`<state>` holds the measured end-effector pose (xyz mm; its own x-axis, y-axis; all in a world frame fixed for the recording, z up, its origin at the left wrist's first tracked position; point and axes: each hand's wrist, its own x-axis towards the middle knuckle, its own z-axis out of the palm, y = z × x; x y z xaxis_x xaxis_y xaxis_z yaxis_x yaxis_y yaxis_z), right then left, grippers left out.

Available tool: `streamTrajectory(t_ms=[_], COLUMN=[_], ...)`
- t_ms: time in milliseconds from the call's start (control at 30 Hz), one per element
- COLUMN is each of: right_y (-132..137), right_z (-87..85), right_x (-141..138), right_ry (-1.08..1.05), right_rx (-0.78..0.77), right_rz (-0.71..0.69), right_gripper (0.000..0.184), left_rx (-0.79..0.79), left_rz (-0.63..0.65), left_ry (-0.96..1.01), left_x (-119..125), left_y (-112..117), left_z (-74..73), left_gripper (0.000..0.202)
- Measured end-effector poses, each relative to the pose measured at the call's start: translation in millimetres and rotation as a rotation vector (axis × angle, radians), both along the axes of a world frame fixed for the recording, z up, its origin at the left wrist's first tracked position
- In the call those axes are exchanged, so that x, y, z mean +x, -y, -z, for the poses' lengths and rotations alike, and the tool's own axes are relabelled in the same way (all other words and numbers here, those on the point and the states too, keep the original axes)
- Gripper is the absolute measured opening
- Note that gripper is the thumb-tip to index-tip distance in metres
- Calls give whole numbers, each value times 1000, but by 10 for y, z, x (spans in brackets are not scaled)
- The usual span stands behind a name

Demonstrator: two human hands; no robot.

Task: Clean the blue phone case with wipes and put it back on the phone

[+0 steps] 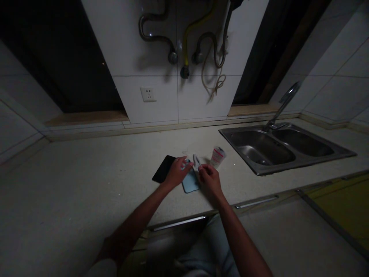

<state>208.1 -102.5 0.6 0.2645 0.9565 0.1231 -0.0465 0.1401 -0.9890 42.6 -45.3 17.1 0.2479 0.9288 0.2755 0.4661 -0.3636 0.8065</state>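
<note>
On the counter lies a light blue phone case (190,182), or a phone in such a case. My left hand (177,171) grips its upper left part, with the thumb and fingers around the corner. A small whitish piece (196,161), cloth- or tissue-like, is pinched in the fingertips of my right hand (210,177) just above the case's upper right edge. Blur hides its exact kind. To the left, partly behind my left hand, rests a flat black phone-like slab (163,169). Close beyond my right hand stands a pale cup with red markings (217,156).
A double steel sink (256,169) with a tap (284,104) is set into the counter (95,173) on the right. Pipes and a yellow hose (186,42) hang on the tiled wall above a socket (148,94). Drawer handles (256,202) line the front edge.
</note>
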Motion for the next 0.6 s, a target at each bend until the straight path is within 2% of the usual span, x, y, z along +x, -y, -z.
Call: streamTrajectory(t_ms=[67, 100, 133, 200, 267, 367, 433, 500, 600], right_y=[20, 33, 46, 69, 73, 16, -68, -174, -329], right_z=[-28, -44, -57, -73, -72, -48, -27, 1, 64], right_x=[-1, 16, 48, 155, 307, 558, 689, 767, 784], right_ry=[37, 62, 89, 123, 120, 102, 165, 241, 307], right_rx=[26, 31, 32, 25, 31, 104, 125, 95, 14], right_rz=[-54, -87, -112, -89, 74, 464, 570, 487, 324], right_gripper=[35, 36, 37, 41, 43, 46, 59, 68, 56], left_rx=[-242, -312, -349, -400, -385, -297, -262, -279, -403], left_rz=[171, 188, 146, 111, 92, 90, 95, 102, 102], left_ry=[209, 298, 369, 451, 468, 400, 356, 338, 358], left_x=[210, 296, 363, 435, 434, 370, 336, 329, 349], left_y=[16, 12, 2, -30, -62, -88, -89, -79, -47], left_z=[25, 42, 57, 78, 79, 63, 59, 66, 88], left_gripper=[48, 48, 48, 46, 38, 26, 18, 12, 10])
